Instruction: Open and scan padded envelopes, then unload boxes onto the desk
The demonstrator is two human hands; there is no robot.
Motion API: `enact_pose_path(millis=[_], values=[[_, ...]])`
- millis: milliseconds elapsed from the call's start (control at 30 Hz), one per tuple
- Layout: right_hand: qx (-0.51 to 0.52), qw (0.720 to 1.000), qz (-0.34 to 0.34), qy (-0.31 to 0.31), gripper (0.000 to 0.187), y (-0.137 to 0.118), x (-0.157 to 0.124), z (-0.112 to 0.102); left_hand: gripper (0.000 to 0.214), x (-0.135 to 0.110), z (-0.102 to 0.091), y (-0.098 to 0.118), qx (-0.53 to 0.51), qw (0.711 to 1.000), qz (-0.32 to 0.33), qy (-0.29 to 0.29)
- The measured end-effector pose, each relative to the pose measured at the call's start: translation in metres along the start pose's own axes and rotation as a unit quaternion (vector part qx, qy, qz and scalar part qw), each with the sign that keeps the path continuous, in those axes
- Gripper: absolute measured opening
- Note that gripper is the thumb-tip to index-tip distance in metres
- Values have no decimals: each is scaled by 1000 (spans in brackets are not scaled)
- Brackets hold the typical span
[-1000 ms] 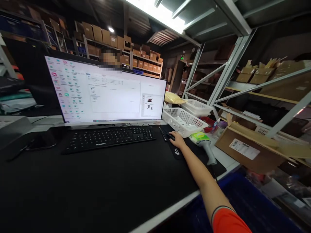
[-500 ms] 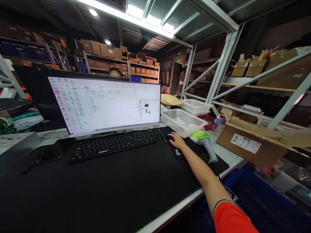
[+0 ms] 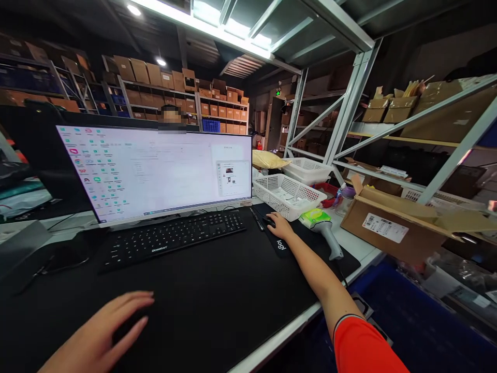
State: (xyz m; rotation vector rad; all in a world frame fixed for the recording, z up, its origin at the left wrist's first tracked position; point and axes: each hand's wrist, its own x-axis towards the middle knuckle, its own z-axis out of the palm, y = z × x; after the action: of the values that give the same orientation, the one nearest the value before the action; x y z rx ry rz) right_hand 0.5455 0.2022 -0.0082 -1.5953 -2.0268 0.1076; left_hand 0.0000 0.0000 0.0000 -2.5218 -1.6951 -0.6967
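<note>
A wide stretch of black mat (image 3: 202,300) is found between the keyboard (image 3: 174,238) and the near side, and the left hand (image 3: 111,329) is held there. The left hand is opened, with its thumb spread from its fingers; whether the mat is touched by it cannot be told. The front edge of the white table (image 3: 287,331) is crossed by the right arm (image 3: 310,269). Less room is found by the right hand (image 3: 280,227), since a white front basket (image 3: 272,201) is set just beside it.

The mouse (image 3: 268,221) is gripped under the right hand, to the right of the keyboard. It is small and dark, and mostly hidden by the fingers. The keyboard is long and black, with pale marks on its keys.

One mouse, one keyboard and one lit screen (image 3: 166,176) are counted. Two white baskets are seen, with the back basket (image 3: 306,176) partly hidden. One gray scanner (image 3: 331,241) and one labeled brown box (image 3: 353,223) are set farther right.
</note>
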Motion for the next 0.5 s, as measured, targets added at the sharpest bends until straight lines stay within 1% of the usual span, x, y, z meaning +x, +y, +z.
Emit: enact_pose_path(millis=[33,133,167,233,300,367,433,500], values=[[0,1000,4,1,56,0,0,0,55,20,3,-2,-9,1000,3,-16],[-3,1000,12,6,54,-1,-2,-2,60,74,11,-4,8,1000,-22,1],[-4,1000,14,7,53,-1,-2,-2,59,87,12,-3,19,999,-36,3],[-8,1000,20,10,51,-2,-2,-3,56,103,14,2,48,996,-72,-22],[-11,999,28,14,50,-2,-1,-3,55,107,16,8,79,990,-101,-64],[-13,999,36,17,50,-2,0,-3,56,105,20,8,91,987,-100,-91],[-13,999,40,19,51,-2,0,-2,55,99,25,-1,73,989,-87,-93],[-12,999,39,19,51,-2,0,-1,54,94,31,-15,43,992,-79,-94]])
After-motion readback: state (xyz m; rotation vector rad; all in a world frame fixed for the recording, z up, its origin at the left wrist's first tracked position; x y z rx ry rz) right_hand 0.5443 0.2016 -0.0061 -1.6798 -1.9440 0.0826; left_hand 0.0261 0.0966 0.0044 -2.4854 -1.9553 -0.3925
